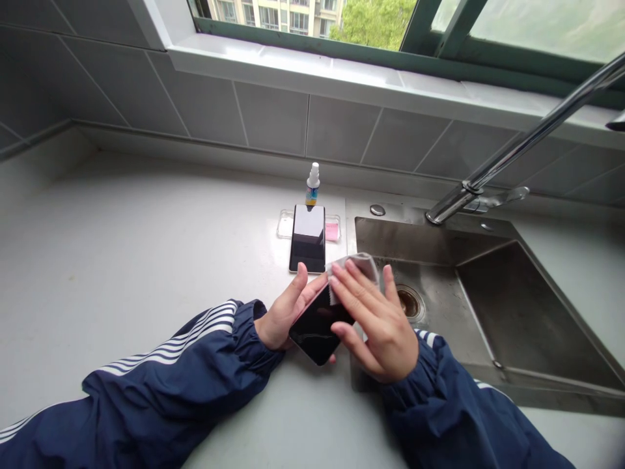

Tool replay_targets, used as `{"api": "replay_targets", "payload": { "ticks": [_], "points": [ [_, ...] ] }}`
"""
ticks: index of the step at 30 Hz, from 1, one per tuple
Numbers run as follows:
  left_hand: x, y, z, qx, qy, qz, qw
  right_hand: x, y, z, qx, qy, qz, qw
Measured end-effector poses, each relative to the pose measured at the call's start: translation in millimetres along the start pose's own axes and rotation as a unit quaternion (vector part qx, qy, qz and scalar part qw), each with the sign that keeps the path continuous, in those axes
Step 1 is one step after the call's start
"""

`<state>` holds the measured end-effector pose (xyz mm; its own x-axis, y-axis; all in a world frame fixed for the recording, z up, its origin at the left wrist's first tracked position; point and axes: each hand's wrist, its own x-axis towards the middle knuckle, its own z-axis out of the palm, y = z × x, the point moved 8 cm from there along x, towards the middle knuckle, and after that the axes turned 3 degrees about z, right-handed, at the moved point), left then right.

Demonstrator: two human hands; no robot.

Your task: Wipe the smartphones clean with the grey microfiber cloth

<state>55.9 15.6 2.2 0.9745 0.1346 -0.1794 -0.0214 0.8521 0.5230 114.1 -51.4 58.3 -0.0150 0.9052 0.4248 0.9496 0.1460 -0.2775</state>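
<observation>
A smartphone [316,329] with a dark screen rests tilted in my left hand [280,319], whose fingers support it from below and along its edge. Over the upper part of that screen, my right hand [383,326] presses a thin whitish cloth [365,264] under its extended fingers; the right thumb lies near the screen's lower side. Just beyond my hands a second smartphone [308,244] lies face up across a clear phone case [284,225]. Inside the case's right end shows a pink piece [332,232]. Behind them stands a small spray bottle [313,185] with a white cap.
To the right is a stainless steel sink [532,306] with a drain [409,303] and a chrome faucet [517,143] reaching over it. The white countertop [170,241] extends left. Grey wall tiles [273,117] and a windowsill [303,65] border the back.
</observation>
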Motion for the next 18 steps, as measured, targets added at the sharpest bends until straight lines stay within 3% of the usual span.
{"api": "replay_targets", "payload": {
  "ticks": [3, 6, 10, 15, 18],
  "points": [
    [0.0, -0.9, 0.9, 0.006, -0.008, -0.013, 1.0, 0.5, 6.7, -3.4, -0.003, 0.022, 0.035, 0.999],
    [3.1, 6.1, -1.1, -0.012, 0.018, 0.04, 0.999, -1.2, -13.6, 3.9, 0.038, -0.009, -0.042, 0.998],
    [4.4, 7.0, 2.3, -0.011, -0.004, 0.051, 0.999, -3.2, -13.2, -9.3, 0.097, 0.035, -0.068, 0.992],
    [-0.9, 2.1, -1.5, 0.031, 0.0, 0.009, 0.999, -6.3, 27.2, -42.1, 0.126, 0.207, 0.053, 0.969],
    [-2.7, 4.3, -1.1, 0.059, 0.003, 0.015, 0.998, -6.3, 42.1, -41.6, 0.095, 0.225, 0.133, 0.96]
  ]
}}
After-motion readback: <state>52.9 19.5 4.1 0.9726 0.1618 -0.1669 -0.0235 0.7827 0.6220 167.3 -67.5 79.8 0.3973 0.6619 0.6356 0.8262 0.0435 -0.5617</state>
